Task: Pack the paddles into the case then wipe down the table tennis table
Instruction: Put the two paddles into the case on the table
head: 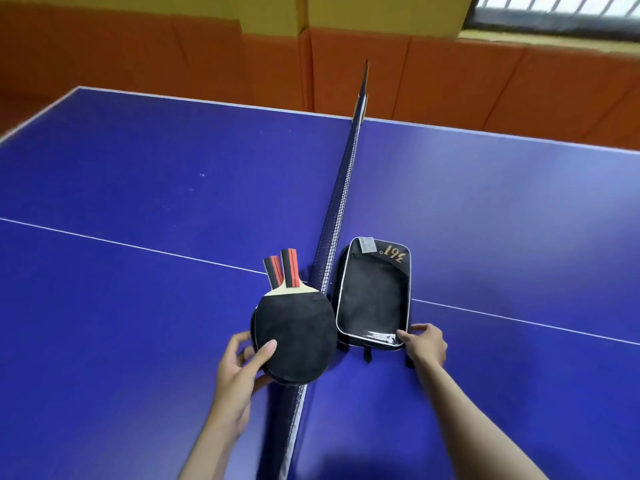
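Head view: two paddles (293, 336), stacked black rubber up, are held by the left hand (239, 370) at the near edge of the blades; thumb is laid on the top face, other fingers are curled beneath. Handles, black w/ red stripes, are pointed away from the person and splayed a little. The stack is seen just left of the net (337, 216), its right edge overlapping the net line; whether it's touching the counter (138, 188) can't be told.

The case (374, 294), black w/ pale piping and gold "361°" lettering at its far end, is laid flat on the counter just right of the net, long axis running away from the person. It's zipped open, dark lining exposed, and appears empty inside. Its near right corner is gripped by the right hand (426, 344): thumb on the rim, fingers round the outer side. Small black straps are seen sticking out under the near edge.

Paddles and case are side by side, separated by the net. White centre line crosses the blue counter on both halves. Orange padded wall (138, 53) is seen beyond, window (557, 12) at top right.
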